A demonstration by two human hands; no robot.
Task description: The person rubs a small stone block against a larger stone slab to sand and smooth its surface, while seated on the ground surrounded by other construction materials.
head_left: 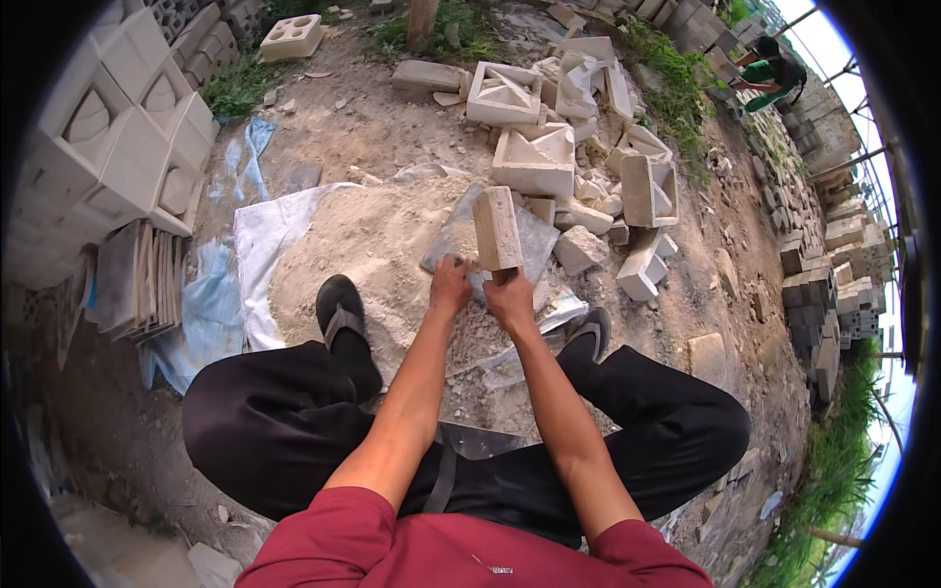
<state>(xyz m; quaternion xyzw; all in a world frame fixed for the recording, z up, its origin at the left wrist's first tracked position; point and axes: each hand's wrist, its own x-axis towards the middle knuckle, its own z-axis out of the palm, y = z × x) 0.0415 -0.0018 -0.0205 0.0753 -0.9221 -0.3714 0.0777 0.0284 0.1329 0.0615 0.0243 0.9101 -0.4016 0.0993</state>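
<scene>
My right hand (511, 296) is wrapped round the short dark handle of a mallet with a pale, dusty, block-shaped head (497, 230). The head is raised and hides part of the flat grey slab (456, 235) beyond it. Just left of it, my left hand (451, 283) is closed over the near edge of the slab, fingers curled at a small pale piece I cannot make out. The slab lies on a heap of pale crushed rubble and powder (343, 245), which is spread over a white sheet (265, 235).
Broken cream blocks (534, 160) are piled beyond my right hand. Hollow blocks (108, 127) stand stacked at left, above leaning flat boards (152, 279). My sandalled feet flank the heap. A person in green (771, 78) bends at far right, near more stacked blocks (809, 294).
</scene>
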